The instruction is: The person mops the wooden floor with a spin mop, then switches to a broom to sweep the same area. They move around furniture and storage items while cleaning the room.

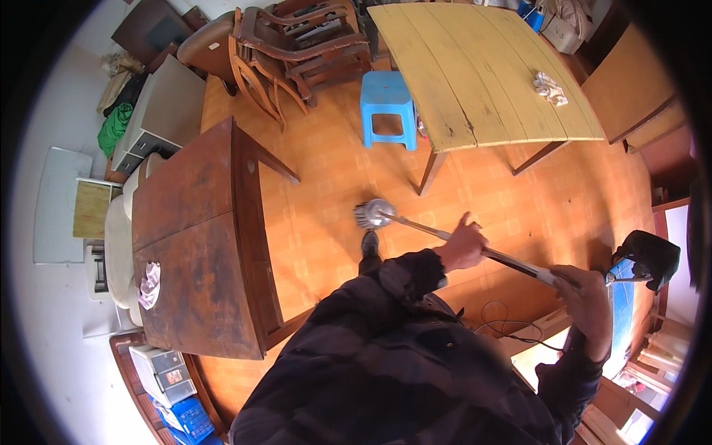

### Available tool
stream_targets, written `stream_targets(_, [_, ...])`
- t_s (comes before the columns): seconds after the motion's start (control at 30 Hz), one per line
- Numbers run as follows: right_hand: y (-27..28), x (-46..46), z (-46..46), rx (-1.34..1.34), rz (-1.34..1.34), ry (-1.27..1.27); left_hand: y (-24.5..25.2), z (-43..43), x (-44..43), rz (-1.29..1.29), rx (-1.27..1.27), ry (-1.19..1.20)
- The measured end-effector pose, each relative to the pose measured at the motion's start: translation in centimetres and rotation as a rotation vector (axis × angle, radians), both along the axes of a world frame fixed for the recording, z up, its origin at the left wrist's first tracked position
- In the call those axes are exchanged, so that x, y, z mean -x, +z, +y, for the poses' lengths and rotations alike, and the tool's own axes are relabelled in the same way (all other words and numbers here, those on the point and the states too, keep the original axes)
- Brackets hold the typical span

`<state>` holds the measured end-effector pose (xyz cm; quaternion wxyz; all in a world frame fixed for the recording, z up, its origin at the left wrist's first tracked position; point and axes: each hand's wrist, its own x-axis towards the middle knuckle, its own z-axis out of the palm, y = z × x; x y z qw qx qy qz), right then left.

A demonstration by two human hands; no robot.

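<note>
A long-handled mop (417, 225) slants across the orange tiled floor, its round head (380, 213) with a striped fringe resting just beyond my shoe (370, 243). My left hand (463, 245) is at the middle of the pole; its index finger points outward, and whether the other fingers close round the pole is hard to tell. Higher up, near the pole's end, my right hand (584, 295) is closed on the grip. Dark sleeves cover both arms.
A worn brown wooden table (189, 239) holds a crumpled cloth (149, 285). Ahead stand a blue plastic stool (387, 89), stacked wooden chairs (311, 50) and a yellow plank table (478, 72). A cable (517, 336) loops beside me at right.
</note>
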<state>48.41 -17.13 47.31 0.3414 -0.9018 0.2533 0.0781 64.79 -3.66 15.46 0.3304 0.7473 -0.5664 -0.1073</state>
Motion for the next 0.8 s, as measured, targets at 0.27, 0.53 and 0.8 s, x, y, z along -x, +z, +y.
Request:
stream_targets(0.27, [-7.4, -15.6, 6.7, -0.154, -0.140, 0.026, -1.6, 10.9, -18.1, -0.129, -0.127, 0.203])
stream_targets(0.53, [-11.1, -31.0, 13.8, -0.097, -0.255, 0.210, -3.8, 19.3, -33.8, -0.182, -0.139, 0.390])
stream_targets(0.8, [-18.1, -42.2, 18.3, -0.074, -0.257, 0.432, -8.3, 24.2, -41.4, -0.222, -0.266, 0.572])
